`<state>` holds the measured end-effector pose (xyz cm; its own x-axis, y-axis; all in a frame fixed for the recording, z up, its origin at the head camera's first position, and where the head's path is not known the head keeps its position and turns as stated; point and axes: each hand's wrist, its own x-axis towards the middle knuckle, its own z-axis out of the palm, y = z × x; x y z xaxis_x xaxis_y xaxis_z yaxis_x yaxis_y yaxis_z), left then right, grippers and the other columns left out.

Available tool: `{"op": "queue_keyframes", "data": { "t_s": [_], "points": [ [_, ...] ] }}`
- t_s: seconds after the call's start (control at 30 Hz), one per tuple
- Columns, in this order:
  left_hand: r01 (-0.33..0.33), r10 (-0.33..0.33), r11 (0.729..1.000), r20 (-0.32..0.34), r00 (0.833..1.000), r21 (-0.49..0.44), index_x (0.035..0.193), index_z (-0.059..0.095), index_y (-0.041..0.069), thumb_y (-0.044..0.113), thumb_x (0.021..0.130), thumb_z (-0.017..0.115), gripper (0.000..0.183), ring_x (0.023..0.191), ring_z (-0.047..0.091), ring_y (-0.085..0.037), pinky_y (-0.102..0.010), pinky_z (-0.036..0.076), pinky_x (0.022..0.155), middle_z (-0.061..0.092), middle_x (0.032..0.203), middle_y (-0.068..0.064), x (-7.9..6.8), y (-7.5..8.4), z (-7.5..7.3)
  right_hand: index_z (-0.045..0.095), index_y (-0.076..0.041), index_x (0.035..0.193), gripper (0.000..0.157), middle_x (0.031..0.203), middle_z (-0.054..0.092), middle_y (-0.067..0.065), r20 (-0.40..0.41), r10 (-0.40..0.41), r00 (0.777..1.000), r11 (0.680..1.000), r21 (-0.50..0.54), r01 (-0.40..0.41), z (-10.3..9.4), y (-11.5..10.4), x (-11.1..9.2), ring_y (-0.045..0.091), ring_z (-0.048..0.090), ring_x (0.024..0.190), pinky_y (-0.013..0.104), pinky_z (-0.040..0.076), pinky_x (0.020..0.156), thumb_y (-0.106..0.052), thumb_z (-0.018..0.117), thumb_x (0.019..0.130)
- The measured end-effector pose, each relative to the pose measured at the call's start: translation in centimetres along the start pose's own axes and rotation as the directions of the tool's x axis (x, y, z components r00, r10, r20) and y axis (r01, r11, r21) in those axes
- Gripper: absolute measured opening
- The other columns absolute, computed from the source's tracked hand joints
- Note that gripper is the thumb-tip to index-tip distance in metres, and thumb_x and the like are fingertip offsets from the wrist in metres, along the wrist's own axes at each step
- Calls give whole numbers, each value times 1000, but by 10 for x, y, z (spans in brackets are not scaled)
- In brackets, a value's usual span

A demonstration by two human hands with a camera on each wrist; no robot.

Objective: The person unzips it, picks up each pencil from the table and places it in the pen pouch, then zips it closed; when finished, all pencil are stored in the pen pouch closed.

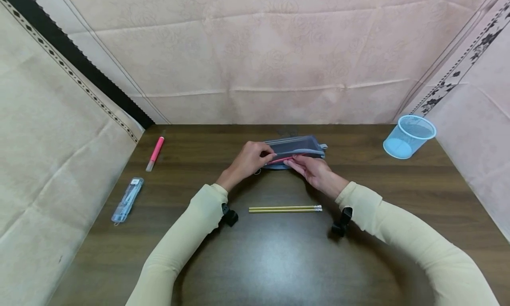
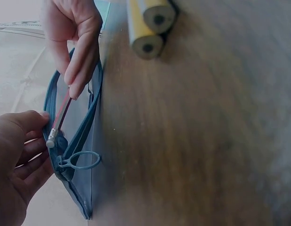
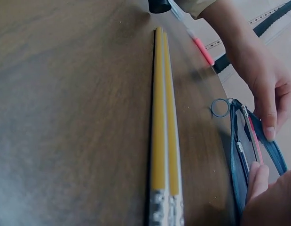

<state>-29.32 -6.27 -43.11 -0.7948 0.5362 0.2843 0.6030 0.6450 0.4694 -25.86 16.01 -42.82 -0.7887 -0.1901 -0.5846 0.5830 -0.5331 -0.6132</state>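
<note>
A blue zippered pencil pouch (image 1: 296, 143) lies at the back middle of the table, its zipper undone and its mouth spread. My left hand (image 1: 250, 159) pinches the pouch's far edge between thumb and fingers, near the zipper's pull ring (image 2: 86, 160). With the fingertips of my right hand (image 1: 317, 174) I hold a red pencil (image 1: 279, 160) along the opening. Its eraser end points toward my left hand in the left wrist view. Another slim item with a silvery end (image 3: 239, 147) shows inside the pouch in the right wrist view.
Two yellow pencils (image 1: 284, 209) lie side by side in front of the pouch. On the left are a pink marker (image 1: 156, 152) and a small light-blue clear case (image 1: 127, 200). A light-blue cup (image 1: 406, 140) stands at the back right. Patterned cloth (image 1: 279, 67) hangs behind the table.
</note>
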Motion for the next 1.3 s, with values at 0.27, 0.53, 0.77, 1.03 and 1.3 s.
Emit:
{"op": "queue_keyframes", "data": {
  "t_s": [0.27,0.53,0.77,1.03,1.3],
  "points": [
    [15,-15,1000,13,1000,8,104,80,10,24,96,71,18,84,65,-12,-31,56,81,77,98,-3,0,1,-1,64,-4,116,17,97,78,13,-77,-30,997,998,-52,26,5,1,3,19,77,92,28,53,97,-3,59,100],
    [-2,2,1000,3,1000,16,103,80,10,24,96,70,18,83,65,-11,-30,56,79,77,97,-2,0,3,-1,60,-2,118,19,98,77,14,-108,-62,992,995,-79,53,11,2,6,20,76,93,28,53,96,1,55,100],
    [-20,20,1000,1,1000,20,102,80,10,23,96,70,17,81,65,-11,-28,55,77,77,96,-2,0,4,0,53,-3,140,38,108,75,16,-135,-43,990,997,-66,34,15,1,7,24,70,111,28,53,98,0,51,103],
    [-15,15,1000,-7,1000,11,101,80,10,21,96,70,15,84,68,-11,-29,57,79,77,96,-3,1,4,-1,46,-1,146,43,113,73,19,-119,-15,993,997,-80,6,17,5,1,21,75,100,24,54,94,-5,53,103],
    [-22,22,1000,-5,1000,-5,101,80,10,21,96,70,15,81,66,-10,-27,56,76,77,95,-2,0,2,0,46,6,145,42,145,53,25,-18,-45,999,978,-204,41,21,20,-17,23,70,114,29,51,101,-3,50,104]
  ]
}}
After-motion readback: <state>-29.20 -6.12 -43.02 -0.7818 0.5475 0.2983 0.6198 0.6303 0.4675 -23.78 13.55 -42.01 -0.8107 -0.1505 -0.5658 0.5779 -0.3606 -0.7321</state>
